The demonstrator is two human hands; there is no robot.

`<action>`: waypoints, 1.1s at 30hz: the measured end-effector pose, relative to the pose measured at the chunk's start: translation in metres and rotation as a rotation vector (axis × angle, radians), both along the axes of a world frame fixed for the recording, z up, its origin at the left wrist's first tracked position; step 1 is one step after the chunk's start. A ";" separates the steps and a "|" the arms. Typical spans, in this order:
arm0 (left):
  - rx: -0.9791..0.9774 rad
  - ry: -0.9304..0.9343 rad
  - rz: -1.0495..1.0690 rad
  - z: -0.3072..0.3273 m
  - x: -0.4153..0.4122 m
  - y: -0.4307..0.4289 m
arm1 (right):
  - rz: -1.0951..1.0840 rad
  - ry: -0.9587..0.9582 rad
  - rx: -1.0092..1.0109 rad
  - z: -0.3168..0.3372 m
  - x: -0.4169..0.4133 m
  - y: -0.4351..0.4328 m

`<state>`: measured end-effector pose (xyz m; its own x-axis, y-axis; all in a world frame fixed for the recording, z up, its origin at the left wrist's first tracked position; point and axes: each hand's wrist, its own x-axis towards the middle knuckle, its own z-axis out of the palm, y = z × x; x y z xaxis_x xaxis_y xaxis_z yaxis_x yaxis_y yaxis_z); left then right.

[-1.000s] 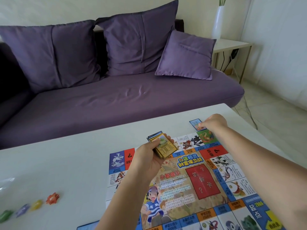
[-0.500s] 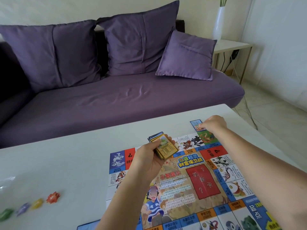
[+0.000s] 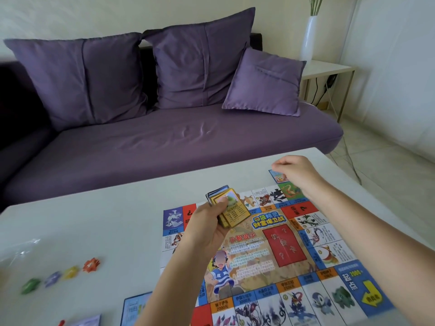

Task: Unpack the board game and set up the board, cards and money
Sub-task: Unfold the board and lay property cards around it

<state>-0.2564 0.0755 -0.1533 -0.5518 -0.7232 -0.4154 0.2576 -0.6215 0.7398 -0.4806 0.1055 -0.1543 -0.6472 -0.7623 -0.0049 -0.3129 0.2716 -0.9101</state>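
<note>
Dealing is under way: the deck [image 3: 231, 208] is gripped in the left hand [image 3: 207, 224], thumb pressed across the top card, and held above the far left part of the board [image 3: 289, 245]. That board is spread flat on the table [image 3: 94, 220], toward its right end, so that step can be counted as done. One card [image 3: 275, 177] is laid face up just beyond the board's far right corner. The right hand [image 3: 296, 172] is poised over it, fingers loosely curled, with nothing seen held. Four tokens, orange [image 3: 91, 264], yellow [image 3: 70, 272], purple [image 3: 53, 278] and green [image 3: 30, 285], are lined up at the left, well apart from the board. A blue sheet [image 3: 135, 307] is partly seen at the near edge. No money is seen set out, and most cards are judged unplaced, so the task is reckoned about midway. Clear wrap [image 3: 21, 248] is glimpsed at the table's left edge. Beyond the white table, a purple sofa [image 3: 164, 142] with three cushions is seen. A white vase [image 3: 308, 38] is stood on a side table [image 3: 329, 68] at the right, above a pale tiled floor.
</note>
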 end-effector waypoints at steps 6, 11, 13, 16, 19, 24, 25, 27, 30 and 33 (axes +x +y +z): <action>-0.122 -0.032 -0.001 0.004 0.027 0.025 | 0.389 -0.217 -0.030 0.025 0.071 0.049; -0.182 -0.141 0.024 0.003 0.050 0.051 | 0.522 -0.271 0.042 0.036 0.108 0.083; -0.197 -0.166 0.012 0.000 0.059 0.062 | 0.549 -0.241 0.069 0.035 0.120 0.098; -0.206 -0.212 -0.064 -0.001 0.067 0.075 | 0.563 -0.081 0.174 0.032 0.136 0.114; -0.175 -0.225 -0.131 0.000 0.072 0.083 | 0.587 0.024 0.221 0.031 0.144 0.119; -0.123 -0.175 -0.195 0.002 0.076 0.080 | 0.617 -0.209 0.158 0.033 0.135 0.114; -0.128 -0.181 -0.183 0.001 0.077 0.078 | 0.607 -0.319 0.131 0.032 0.132 0.110; -0.147 -0.174 -0.137 0.002 0.077 0.073 | 0.574 -0.441 0.089 0.032 0.131 0.104; -0.163 -0.145 -0.062 0.001 0.078 0.064 | 0.489 -0.169 0.091 0.026 0.138 0.096; -0.152 -0.164 0.002 -0.001 0.077 0.053 | 0.456 0.219 0.115 0.024 0.141 0.086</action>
